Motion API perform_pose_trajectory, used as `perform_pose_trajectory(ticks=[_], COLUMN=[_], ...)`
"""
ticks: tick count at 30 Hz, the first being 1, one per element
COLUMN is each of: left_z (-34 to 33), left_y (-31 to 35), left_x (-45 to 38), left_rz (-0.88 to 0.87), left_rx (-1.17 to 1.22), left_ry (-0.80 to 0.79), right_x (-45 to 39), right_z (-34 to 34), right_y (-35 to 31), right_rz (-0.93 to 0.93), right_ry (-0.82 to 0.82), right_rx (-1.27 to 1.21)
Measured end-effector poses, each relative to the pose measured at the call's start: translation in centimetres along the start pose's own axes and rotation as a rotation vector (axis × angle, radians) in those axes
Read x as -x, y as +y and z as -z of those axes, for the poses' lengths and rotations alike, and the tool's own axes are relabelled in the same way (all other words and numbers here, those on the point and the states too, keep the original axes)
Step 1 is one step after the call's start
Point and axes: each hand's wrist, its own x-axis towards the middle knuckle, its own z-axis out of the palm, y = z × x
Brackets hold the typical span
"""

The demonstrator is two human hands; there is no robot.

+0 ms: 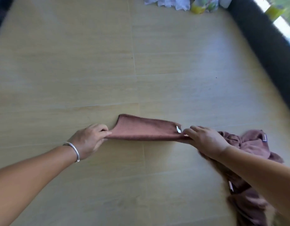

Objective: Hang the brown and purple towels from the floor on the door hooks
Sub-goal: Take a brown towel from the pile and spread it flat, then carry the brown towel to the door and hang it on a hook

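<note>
Floor [92, 70] of pale wood-look tile takes up most of what I can see, and everything is best placed against the brown towel [145, 130] held just above it. That towel is stretched flat between both hands, I'd guess so an edge or loop can be found for a hook; its white tag [178, 128] shows at the right end. Right of it, a second towel [248, 144], more mauve, lies crumpled on the floor under the right forearm. No door or hooks in sight. Both arms reach forward and down. The left hand [89, 141], bangle [72, 150] on its wrist, pinches the towel's left corner; the right hand [204, 141] grips the other end, fingers curled over the cloth.
</note>
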Motion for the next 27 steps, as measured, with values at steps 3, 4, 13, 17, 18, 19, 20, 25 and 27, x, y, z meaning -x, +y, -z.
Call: perform_pose_trajectory(ticks=[3, 4, 13, 17, 18, 19, 20, 25, 27], left_z=[10.3, 13.2, 46.7, 59.4, 62.4, 64.9, 68.0, 81.2, 85.4], left_y=[2.3, 3.0, 10.9, 14.1, 14.8, 15.3, 15.6, 16.3, 16.6], left_x=[1.3, 1.7, 9.6, 13.9, 14.9, 15.6, 16.4, 19.5, 20.4], left_rz=[0.075, 0.095, 0.312, 0.289, 0.246, 0.185, 0.119, -0.049, -0.020], left_rx=[-0.017, -0.018, -0.033, -0.120, -0.175, -0.238, -0.306, -0.610, -0.592], left_ry=[0.036, 0.046, 0.052, 0.160, 0.222, 0.262, 0.267, 0.267, 0.323], right_x=[-0.7, -1.0, -1.0, 0.5, 0.8, 1.0, 1.1, 1.3, 1.2], right_z=[10.8, 13.7, 48.4, 61.2, 64.2, 66.6, 69.6, 82.2, 86.3], right_y=[-1.7, -2.3, -10.6, -14.7, -15.6, -16.1, -16.7, -19.3, -20.7], right_rz=[-0.050, -0.063, -0.074, -0.040, -0.019, -0.002, 0.016, 0.145, 0.198], right_ry=[-0.037, -0.060, -0.133, -0.147, -0.124, -0.103, -0.066, 0.227, 0.317], right_rx=[0.019, 0.056, 0.130, 0.116, 0.127, 0.138, 0.150, 0.293, 0.345])
